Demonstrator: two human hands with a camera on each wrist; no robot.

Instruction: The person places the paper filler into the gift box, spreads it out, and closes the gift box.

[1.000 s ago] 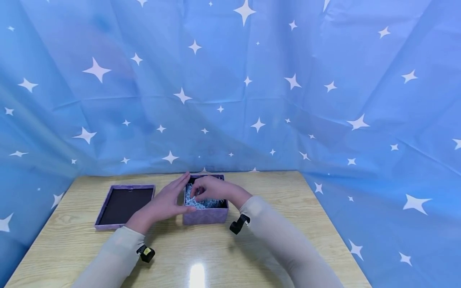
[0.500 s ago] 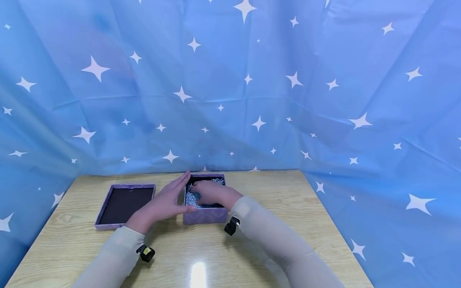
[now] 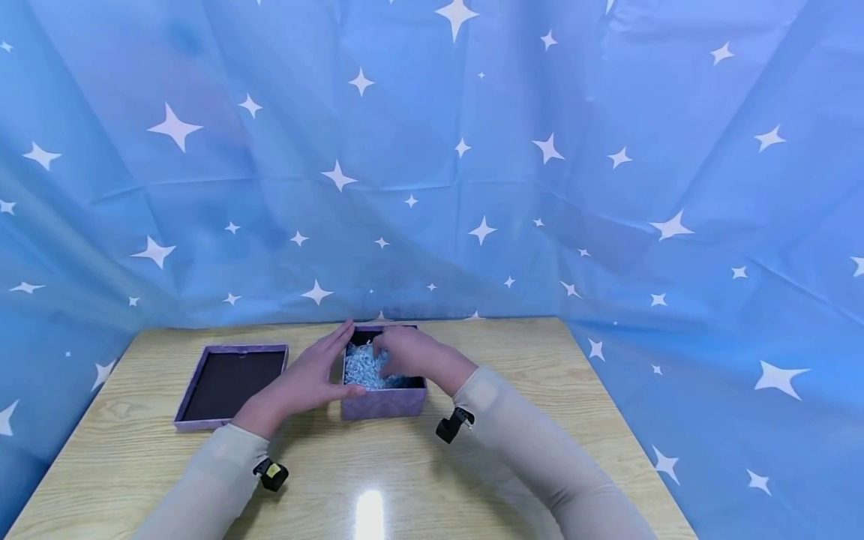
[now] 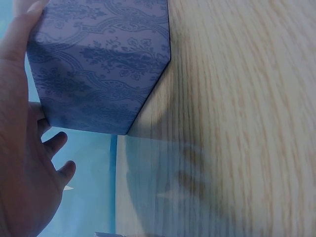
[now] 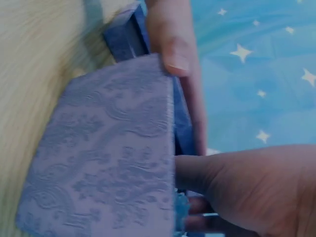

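An open purple patterned box [image 3: 383, 405] stands near the back of the table, with light blue shredded paper [image 3: 364, 367] inside. My left hand [image 3: 304, 382] holds the box at its left end, thumb on the near rim and fingers at the far corner. In the left wrist view the same hand [image 4: 24, 148] lies against the patterned wall. Over the box, my right hand [image 3: 415, 352] reaches in with curled fingers. The right wrist view has blue shreds [image 5: 180, 213] between its thumb and fingers; the fingertips are partly hidden by the box wall.
The purple lid [image 3: 232, 386], with a black inside, lies left of the box, inner side up. The wooden table [image 3: 540, 360] ends at a blue star-patterned curtain [image 3: 432, 187] behind and at both sides.
My right hand has dipped deeper into the box and then come up and slightly right, baring more shredded paper at the left. My left hand keeps its place on the box.
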